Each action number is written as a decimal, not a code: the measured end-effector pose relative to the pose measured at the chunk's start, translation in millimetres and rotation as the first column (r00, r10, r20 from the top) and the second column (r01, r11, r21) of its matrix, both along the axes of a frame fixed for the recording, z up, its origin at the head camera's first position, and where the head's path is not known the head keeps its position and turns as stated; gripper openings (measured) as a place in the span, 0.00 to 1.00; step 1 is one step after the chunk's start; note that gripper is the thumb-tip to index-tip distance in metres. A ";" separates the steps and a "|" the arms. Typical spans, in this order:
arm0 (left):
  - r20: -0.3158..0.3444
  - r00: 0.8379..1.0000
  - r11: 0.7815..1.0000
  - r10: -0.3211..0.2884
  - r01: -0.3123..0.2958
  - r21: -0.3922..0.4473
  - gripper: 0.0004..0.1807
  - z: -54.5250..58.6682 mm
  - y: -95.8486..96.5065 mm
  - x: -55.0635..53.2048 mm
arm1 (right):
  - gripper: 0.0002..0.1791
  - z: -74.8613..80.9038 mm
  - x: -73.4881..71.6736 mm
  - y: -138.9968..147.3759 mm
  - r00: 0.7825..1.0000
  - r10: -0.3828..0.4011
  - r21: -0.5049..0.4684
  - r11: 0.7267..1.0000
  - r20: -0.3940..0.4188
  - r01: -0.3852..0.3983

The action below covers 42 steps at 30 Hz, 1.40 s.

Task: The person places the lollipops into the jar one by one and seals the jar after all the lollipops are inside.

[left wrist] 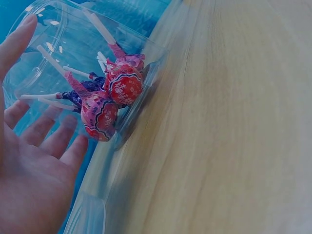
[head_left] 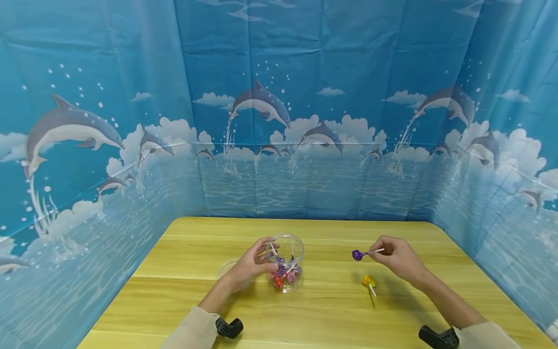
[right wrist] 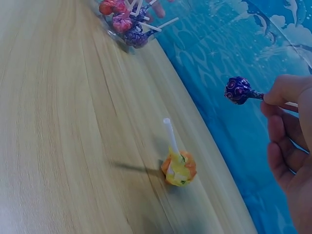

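My left hand (head_left: 249,266) curves round the left side of a clear round jar (head_left: 285,238), thumb in front and fingers behind. Inside the jar lie several wrapped lollipops, among them a red and pink lollipop (left wrist: 124,87) and purple ones, their white sticks pointing various ways. Off to the right, my right hand (head_left: 398,257) pinches the white stick of a purple lollipop (head_left: 357,255) between thumb and index finger, raised above the table. Below that hand a yellow lollipop (head_left: 368,281) rests on the tabletop, and in the right wrist view its stick (right wrist: 169,134) tilts upward.
A clear round lid (head_left: 223,269) lies on the table left of the jar, partly hidden by my left hand. The wood-grain table (head_left: 322,320) is bordered by a blue dolphin-print curtain (head_left: 270,189) at the back and both sides.
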<state>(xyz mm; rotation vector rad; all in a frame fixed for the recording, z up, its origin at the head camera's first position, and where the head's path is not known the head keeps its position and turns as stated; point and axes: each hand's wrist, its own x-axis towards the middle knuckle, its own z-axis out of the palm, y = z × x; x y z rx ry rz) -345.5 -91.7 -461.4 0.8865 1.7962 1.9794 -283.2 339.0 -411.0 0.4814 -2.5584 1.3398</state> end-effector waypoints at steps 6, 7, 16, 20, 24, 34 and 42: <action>0.003 1.000 1.000 0.001 -0.001 -0.004 0.42 -0.8 0.9 0.1 | 0.06 -3.8 -2.9 -3.9 1.000 0.012 -0.042 0.999 0.018 -0.012; 0.002 1.000 1.000 0.001 -0.001 -0.004 0.42 -0.7 0.9 -0.1 | 0.07 -4.2 -3.6 -4.6 1.000 0.012 -0.044 0.999 0.019 -0.011; -0.002 1.000 1.000 -0.003 0.003 -0.005 0.42 -0.6 -2.0 -0.3 | 0.09 -3.9 -12.2 -18.1 0.998 0.023 -0.081 0.997 0.062 -0.018; -0.008 1.000 1.000 0.003 -0.003 -0.006 0.43 -0.3 -1.9 0.3 | 0.10 -2.4 -15.6 -26.8 0.998 0.019 -0.094 0.995 0.065 -0.013; -0.012 1.000 1.000 0.007 -0.008 -0.003 0.42 -0.2 -0.9 0.4 | 0.11 0.9 -18.9 -34.5 0.998 0.032 -0.122 0.992 0.061 -0.025; -0.017 1.000 1.000 0.007 -0.007 -0.015 0.43 -0.5 -0.1 -0.9 | 0.10 12.2 -27.2 -58.8 0.996 0.073 -0.183 0.981 0.057 -0.061; -0.008 1.000 1.000 0.010 -0.010 -0.013 0.43 0.6 -0.7 -1.0 | 0.07 20.1 -36.7 -93.7 0.990 0.128 -0.225 0.968 0.053 -0.113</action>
